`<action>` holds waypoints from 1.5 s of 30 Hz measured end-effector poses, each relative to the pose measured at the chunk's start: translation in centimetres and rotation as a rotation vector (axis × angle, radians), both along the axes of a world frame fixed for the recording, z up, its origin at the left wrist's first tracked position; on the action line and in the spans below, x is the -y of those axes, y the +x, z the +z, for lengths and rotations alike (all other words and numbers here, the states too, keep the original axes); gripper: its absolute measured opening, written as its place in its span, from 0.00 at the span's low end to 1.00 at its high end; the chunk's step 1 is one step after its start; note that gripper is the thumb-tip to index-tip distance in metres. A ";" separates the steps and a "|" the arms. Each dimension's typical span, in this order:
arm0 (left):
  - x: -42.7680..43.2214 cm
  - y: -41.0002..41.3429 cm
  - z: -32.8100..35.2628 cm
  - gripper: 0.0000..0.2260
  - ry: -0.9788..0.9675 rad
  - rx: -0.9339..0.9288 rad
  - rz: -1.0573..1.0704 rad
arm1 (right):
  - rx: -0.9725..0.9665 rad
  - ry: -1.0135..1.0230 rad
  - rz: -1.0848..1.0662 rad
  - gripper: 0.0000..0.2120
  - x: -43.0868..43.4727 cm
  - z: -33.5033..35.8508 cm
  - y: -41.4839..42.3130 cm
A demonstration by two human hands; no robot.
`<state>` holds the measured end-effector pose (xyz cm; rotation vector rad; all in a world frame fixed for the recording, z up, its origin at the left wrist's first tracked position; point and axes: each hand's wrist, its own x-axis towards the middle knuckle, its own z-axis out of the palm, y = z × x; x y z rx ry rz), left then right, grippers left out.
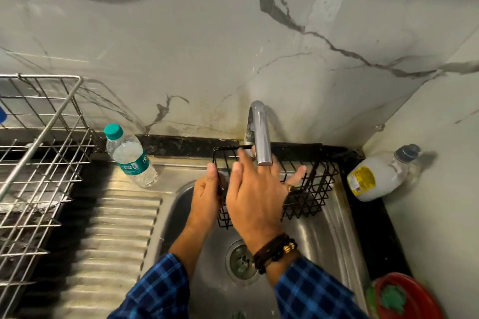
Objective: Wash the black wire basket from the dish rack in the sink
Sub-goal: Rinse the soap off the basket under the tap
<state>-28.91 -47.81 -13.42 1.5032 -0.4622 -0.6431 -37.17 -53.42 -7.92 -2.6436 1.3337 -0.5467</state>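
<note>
While left hand point(206, 198) grips black wire basket point(312, 189) | right hand point(255, 199) splayed

Wire basket point(311, 189) held over the sink point(324, 235), beneath the tap point(261, 132).
Dish rack point(39, 158) is set left of the drainboard point(116, 241), water bottle point(129, 155) at its back, jug point(373, 179) right of the sink.

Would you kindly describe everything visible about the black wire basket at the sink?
The black wire basket is a rectangular grid of black-coated wire with a rounded rim. It is held tilted over the sink, under the tap. The left hand grips its left end; the right hand lies open across it, fingers spread.
</note>
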 end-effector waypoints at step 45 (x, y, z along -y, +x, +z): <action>-4.6 -2.3 1.9 0.34 0.680 0.523 0.087 | 0.886 1.155 -0.307 0.20 3.5 -2.2 -10.3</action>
